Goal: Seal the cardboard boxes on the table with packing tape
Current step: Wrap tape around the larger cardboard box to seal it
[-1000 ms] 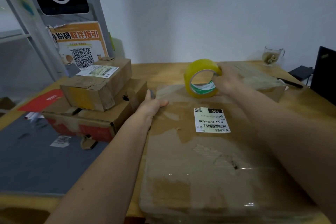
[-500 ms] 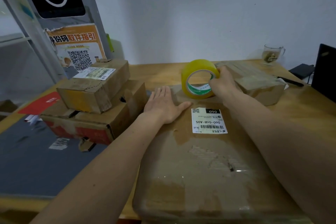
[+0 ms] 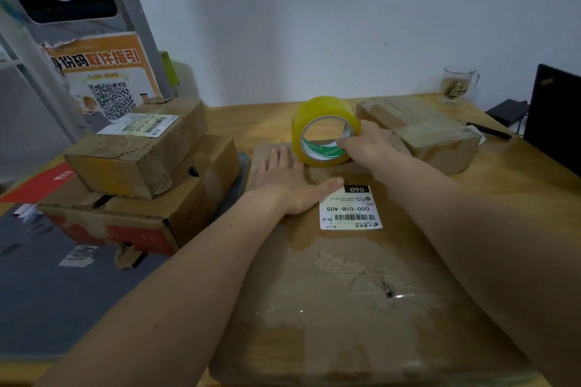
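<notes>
Head view looks down on a wooden counter (image 3: pixel 257 118) where a large flat cardboard box (image 3: pixel 361 286) lies closest to the camera, its top carrying a white shipping label (image 3: pixel 350 209) printed 060-06B-A05. The left hand (image 3: pixel 287 181) lies flat on the far part of the box top, fingers straight and pressed to the cardboard, thumb stretched toward the label's upper corner. The right hand (image 3: pixel 369 144) holds a yellow packing tape roll (image 3: pixel 325 130) upright on its edge at the box's far end; its grip is closed on the roll, thumb inside the core and fingers round the outside. The roll touches the box just beyond the left hand's fingertips.

At the left, a small cardboard box (image 3: pixel 138 151) with its own label rests on top of a red-printed cardboard box (image 3: pixel 141 214). Another taped cardboard box (image 3: pixel 421 132) sits behind the right hand. A glass mug (image 3: pixel 457 85) stands near the wall, a black pen (image 3: pixel 489 130) lies beside it, and a dark laptop (image 3: pixel 555 116) stands at the right edge. An orange QR-code poster (image 3: pixel 107 78) leans behind the stacked boxes.
</notes>
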